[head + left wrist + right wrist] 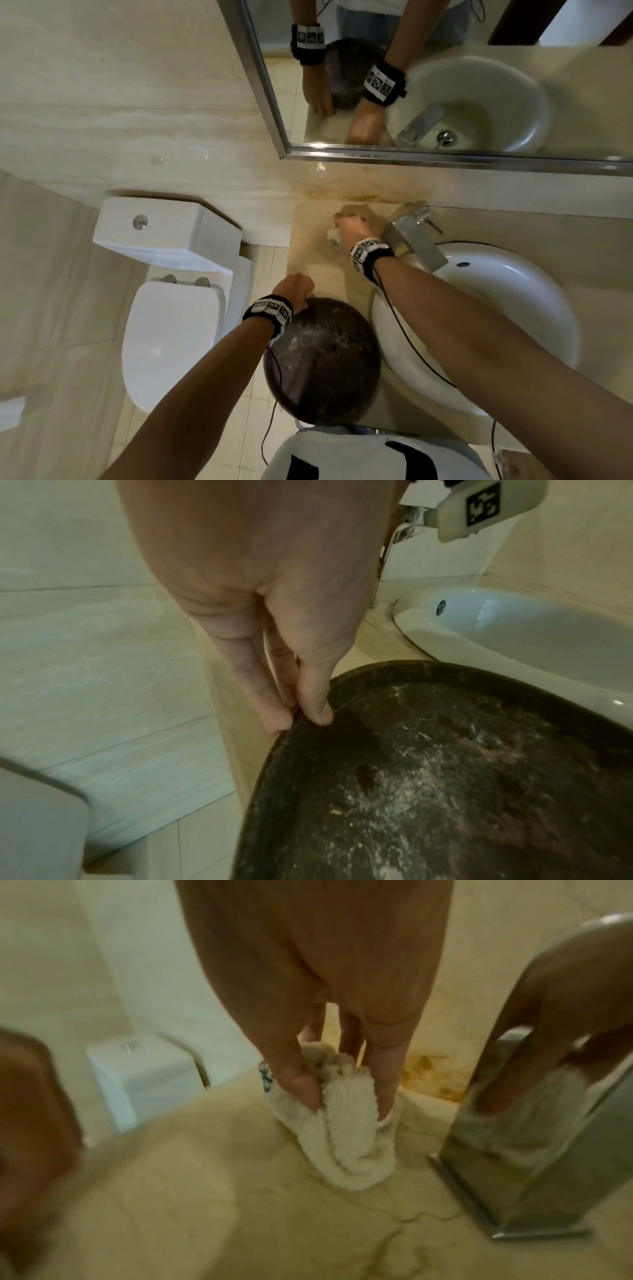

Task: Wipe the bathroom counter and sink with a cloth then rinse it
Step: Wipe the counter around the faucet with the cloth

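Fluffy cream cloth (342,1123), bunched in right grip (354,228) at upper centre of frame, pressed on bench (329,260) left of tap (414,236), sink (513,308) lower right; left grip (296,287) pinches dark bowl (325,363) rim.

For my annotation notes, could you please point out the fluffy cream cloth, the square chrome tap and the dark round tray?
fluffy cream cloth (346,1139), right wrist view, bunched middle.
square chrome tap (416,240), head view, spout.
dark round tray (445,791), left wrist view, speckled face.
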Motion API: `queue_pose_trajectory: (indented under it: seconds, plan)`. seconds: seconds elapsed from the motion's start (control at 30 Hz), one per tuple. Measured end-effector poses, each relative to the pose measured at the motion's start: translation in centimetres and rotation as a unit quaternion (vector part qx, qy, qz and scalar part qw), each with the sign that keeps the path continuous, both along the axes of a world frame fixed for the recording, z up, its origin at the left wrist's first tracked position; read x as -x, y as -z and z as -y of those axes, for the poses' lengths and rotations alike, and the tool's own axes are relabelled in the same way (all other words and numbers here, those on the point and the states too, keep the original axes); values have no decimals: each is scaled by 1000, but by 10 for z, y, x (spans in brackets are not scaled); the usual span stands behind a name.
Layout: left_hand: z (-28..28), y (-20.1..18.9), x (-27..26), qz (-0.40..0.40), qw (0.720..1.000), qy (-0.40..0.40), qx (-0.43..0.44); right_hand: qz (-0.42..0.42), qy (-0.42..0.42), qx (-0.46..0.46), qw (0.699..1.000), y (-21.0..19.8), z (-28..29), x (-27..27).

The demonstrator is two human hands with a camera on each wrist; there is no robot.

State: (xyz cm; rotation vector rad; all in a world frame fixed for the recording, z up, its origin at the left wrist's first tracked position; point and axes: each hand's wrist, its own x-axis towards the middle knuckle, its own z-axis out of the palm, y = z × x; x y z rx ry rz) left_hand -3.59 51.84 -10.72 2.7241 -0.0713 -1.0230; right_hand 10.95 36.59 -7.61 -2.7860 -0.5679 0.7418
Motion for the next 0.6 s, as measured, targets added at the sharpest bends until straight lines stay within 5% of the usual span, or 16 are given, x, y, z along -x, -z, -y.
queue_pose_trajectory:
  seconds: [0.13,0.27,0.43,0.6]
  plan:
    - [7,-5,-5,-21,999,6,-26,12,105,-179,978,-31,18,22]
    - [24,-17,-19,-12,997,23,-71,69,114,-248,960,-62,62,6]
    - [76,-50,-62,118,990,-70,17,111,153,-272,943,-75,148,-12]
    - [144,-83,-106,182,941,-220,178,147,242,-274,919,-46,237,-6]
